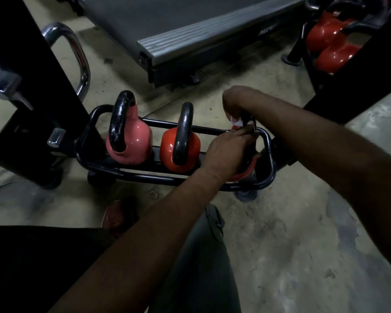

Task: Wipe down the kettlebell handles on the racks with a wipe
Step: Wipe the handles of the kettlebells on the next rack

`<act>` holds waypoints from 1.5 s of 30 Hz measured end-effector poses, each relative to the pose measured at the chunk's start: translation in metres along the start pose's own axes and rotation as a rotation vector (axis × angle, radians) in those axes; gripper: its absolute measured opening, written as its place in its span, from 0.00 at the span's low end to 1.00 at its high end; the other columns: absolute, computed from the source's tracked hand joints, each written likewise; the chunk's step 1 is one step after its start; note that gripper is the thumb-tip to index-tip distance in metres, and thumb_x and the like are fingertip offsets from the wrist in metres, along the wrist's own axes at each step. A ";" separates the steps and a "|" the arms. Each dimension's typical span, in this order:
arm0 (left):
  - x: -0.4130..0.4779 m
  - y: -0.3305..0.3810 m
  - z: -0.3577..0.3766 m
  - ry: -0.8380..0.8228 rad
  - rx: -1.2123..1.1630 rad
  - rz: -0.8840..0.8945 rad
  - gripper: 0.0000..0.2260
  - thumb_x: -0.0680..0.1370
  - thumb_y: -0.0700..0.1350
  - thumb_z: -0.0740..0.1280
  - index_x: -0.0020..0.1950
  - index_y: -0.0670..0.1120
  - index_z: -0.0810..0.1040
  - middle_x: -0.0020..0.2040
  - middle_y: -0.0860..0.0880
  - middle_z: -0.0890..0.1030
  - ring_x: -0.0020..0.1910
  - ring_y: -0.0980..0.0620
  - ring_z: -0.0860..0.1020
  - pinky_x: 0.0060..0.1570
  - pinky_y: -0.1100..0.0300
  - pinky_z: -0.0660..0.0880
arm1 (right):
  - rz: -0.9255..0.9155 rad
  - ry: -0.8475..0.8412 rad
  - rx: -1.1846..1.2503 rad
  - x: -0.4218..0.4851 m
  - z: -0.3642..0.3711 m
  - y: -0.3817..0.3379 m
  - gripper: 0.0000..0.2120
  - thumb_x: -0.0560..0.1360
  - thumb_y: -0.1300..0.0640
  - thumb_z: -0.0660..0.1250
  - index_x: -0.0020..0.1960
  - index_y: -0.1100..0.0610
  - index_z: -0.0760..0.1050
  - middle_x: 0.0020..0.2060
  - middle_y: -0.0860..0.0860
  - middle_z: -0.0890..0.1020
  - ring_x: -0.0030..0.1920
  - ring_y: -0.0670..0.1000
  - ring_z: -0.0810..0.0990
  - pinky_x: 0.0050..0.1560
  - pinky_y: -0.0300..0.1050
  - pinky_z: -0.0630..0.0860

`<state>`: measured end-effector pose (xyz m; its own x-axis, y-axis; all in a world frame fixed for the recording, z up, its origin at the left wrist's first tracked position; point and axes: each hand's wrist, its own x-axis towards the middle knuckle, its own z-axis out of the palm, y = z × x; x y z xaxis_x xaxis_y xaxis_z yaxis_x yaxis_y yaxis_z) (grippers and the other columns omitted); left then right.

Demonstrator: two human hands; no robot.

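Note:
A low black tube rack (270, 152) on the floor holds three kettlebells. The pink kettlebell (136, 141) stands at the left and a red kettlebell (167, 152) in the middle, both with black handles. The third kettlebell (250, 170) at the right end is mostly hidden by my hands. My right hand (235, 105) comes from above and grips a white wipe (236, 122) round the top of that kettlebell's black handle. My left hand (228, 150) holds the same handle lower down.
A treadmill deck (190, 39) lies behind the rack. More red kettlebells (332, 46) sit on a rack at the upper right. A black machine frame with a chrome handle (77, 53) stands at the left. My shoe (115, 218) and leg are below on the concrete floor.

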<state>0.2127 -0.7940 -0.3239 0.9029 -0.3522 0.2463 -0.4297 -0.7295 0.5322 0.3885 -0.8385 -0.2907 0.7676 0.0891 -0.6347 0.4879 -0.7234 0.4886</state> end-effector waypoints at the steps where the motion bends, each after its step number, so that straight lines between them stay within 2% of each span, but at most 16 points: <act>1: 0.000 0.000 -0.001 -0.004 0.009 0.004 0.25 0.78 0.51 0.67 0.75 0.51 0.70 0.77 0.52 0.65 0.70 0.46 0.70 0.63 0.54 0.72 | 0.020 -0.023 0.013 0.004 -0.001 0.000 0.18 0.73 0.51 0.74 0.62 0.53 0.80 0.51 0.51 0.81 0.49 0.52 0.79 0.56 0.47 0.77; 4: 0.000 -0.002 0.000 0.016 0.007 0.012 0.24 0.78 0.52 0.68 0.74 0.51 0.71 0.77 0.53 0.66 0.69 0.47 0.71 0.61 0.56 0.71 | 0.059 -0.091 0.069 0.004 -0.008 0.004 0.12 0.71 0.53 0.76 0.53 0.52 0.82 0.54 0.52 0.82 0.52 0.54 0.81 0.61 0.50 0.77; 6: 0.000 -0.003 0.002 0.039 -0.003 0.020 0.24 0.77 0.52 0.69 0.72 0.51 0.73 0.76 0.52 0.68 0.68 0.47 0.73 0.59 0.56 0.73 | 0.069 -0.035 0.075 0.007 -0.009 0.008 0.11 0.67 0.53 0.79 0.49 0.53 0.83 0.50 0.52 0.83 0.51 0.55 0.82 0.60 0.51 0.78; 9: -0.001 -0.004 0.004 0.048 0.008 0.021 0.24 0.78 0.53 0.68 0.73 0.50 0.72 0.76 0.52 0.67 0.70 0.48 0.72 0.61 0.54 0.73 | 0.102 0.014 0.285 0.018 0.004 0.026 0.23 0.65 0.44 0.80 0.51 0.60 0.82 0.48 0.55 0.83 0.49 0.56 0.82 0.58 0.50 0.78; 12: 0.000 -0.007 0.009 0.028 0.064 0.019 0.24 0.80 0.55 0.65 0.75 0.52 0.69 0.78 0.52 0.65 0.74 0.47 0.66 0.66 0.51 0.68 | 0.147 0.105 0.587 0.012 0.020 0.047 0.28 0.68 0.40 0.77 0.55 0.61 0.81 0.51 0.58 0.83 0.47 0.58 0.82 0.49 0.46 0.77; 14: 0.002 -0.009 0.012 0.018 0.081 0.004 0.24 0.80 0.55 0.65 0.75 0.52 0.69 0.78 0.52 0.64 0.76 0.47 0.63 0.68 0.49 0.65 | 0.196 0.233 0.855 0.002 0.038 0.060 0.22 0.70 0.46 0.75 0.53 0.63 0.82 0.49 0.60 0.84 0.48 0.58 0.82 0.47 0.46 0.75; 16: 0.000 -0.009 0.017 0.028 0.089 0.007 0.23 0.79 0.55 0.65 0.74 0.51 0.71 0.77 0.50 0.67 0.76 0.46 0.64 0.68 0.48 0.64 | 0.219 0.328 1.056 -0.011 0.060 0.069 0.13 0.74 0.53 0.71 0.47 0.64 0.81 0.47 0.59 0.83 0.42 0.54 0.81 0.43 0.43 0.74; 18: -0.004 -0.008 0.020 0.089 0.130 0.029 0.22 0.79 0.55 0.64 0.71 0.50 0.74 0.74 0.48 0.71 0.74 0.45 0.67 0.66 0.47 0.66 | 0.244 0.348 1.304 -0.022 0.080 0.065 0.04 0.76 0.57 0.67 0.43 0.56 0.77 0.41 0.53 0.79 0.35 0.48 0.75 0.36 0.40 0.71; 21: -0.016 -0.004 0.028 0.191 0.235 0.041 0.23 0.78 0.56 0.59 0.69 0.49 0.75 0.71 0.47 0.74 0.69 0.45 0.72 0.63 0.48 0.68 | 0.235 0.348 1.868 -0.025 0.113 0.039 0.13 0.78 0.65 0.60 0.37 0.55 0.74 0.31 0.51 0.74 0.29 0.47 0.74 0.28 0.37 0.68; 24: -0.033 -0.005 0.040 0.139 0.336 0.065 0.27 0.76 0.54 0.67 0.74 0.48 0.69 0.75 0.46 0.69 0.66 0.44 0.71 0.61 0.46 0.70 | 0.252 0.344 2.181 -0.024 0.129 0.018 0.15 0.79 0.65 0.59 0.36 0.55 0.74 0.30 0.49 0.76 0.27 0.45 0.72 0.29 0.36 0.68; 28: -0.047 -0.011 0.043 0.116 0.387 0.082 0.31 0.75 0.51 0.71 0.76 0.48 0.66 0.76 0.46 0.67 0.65 0.43 0.71 0.59 0.45 0.72 | 0.358 0.474 2.243 -0.020 0.127 0.013 0.10 0.77 0.66 0.61 0.42 0.55 0.77 0.33 0.52 0.80 0.29 0.49 0.77 0.26 0.35 0.74; 31: -0.044 -0.007 0.038 0.122 0.383 0.063 0.28 0.75 0.51 0.71 0.74 0.49 0.69 0.75 0.47 0.69 0.65 0.44 0.71 0.59 0.45 0.70 | 0.251 0.384 2.282 -0.022 0.126 0.016 0.11 0.77 0.66 0.60 0.41 0.56 0.79 0.35 0.53 0.81 0.34 0.51 0.79 0.32 0.39 0.78; 35: -0.042 -0.004 0.037 0.117 0.368 0.041 0.26 0.76 0.52 0.70 0.73 0.50 0.71 0.74 0.48 0.71 0.65 0.45 0.71 0.59 0.46 0.69 | 0.214 0.341 2.423 -0.030 0.125 0.026 0.13 0.80 0.68 0.59 0.40 0.58 0.75 0.27 0.49 0.81 0.26 0.45 0.80 0.28 0.37 0.77; 38: -0.042 -0.003 0.035 0.127 0.354 0.035 0.25 0.75 0.52 0.70 0.72 0.50 0.72 0.73 0.49 0.72 0.65 0.45 0.72 0.59 0.47 0.69 | 0.226 0.300 2.458 -0.020 0.126 0.019 0.06 0.76 0.67 0.64 0.49 0.62 0.79 0.38 0.55 0.82 0.31 0.49 0.82 0.30 0.39 0.79; 42: -0.043 -0.003 0.033 0.139 0.344 0.047 0.25 0.75 0.52 0.71 0.71 0.50 0.73 0.72 0.49 0.73 0.63 0.45 0.73 0.57 0.47 0.70 | 0.179 0.264 2.373 -0.032 0.116 0.025 0.14 0.74 0.71 0.58 0.37 0.59 0.77 0.35 0.56 0.77 0.30 0.50 0.77 0.31 0.39 0.78; 45: -0.043 -0.003 0.032 0.131 0.329 0.041 0.23 0.77 0.53 0.61 0.72 0.50 0.73 0.73 0.49 0.72 0.63 0.44 0.73 0.57 0.47 0.70 | 0.132 0.382 2.075 -0.049 0.100 0.043 0.12 0.73 0.71 0.59 0.38 0.58 0.75 0.37 0.56 0.79 0.33 0.51 0.80 0.34 0.42 0.80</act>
<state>0.1745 -0.7958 -0.3622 0.8693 -0.3225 0.3747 -0.4258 -0.8735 0.2360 0.3305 -0.9425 -0.2988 0.9081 -0.1066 -0.4049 -0.4187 -0.2301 -0.8785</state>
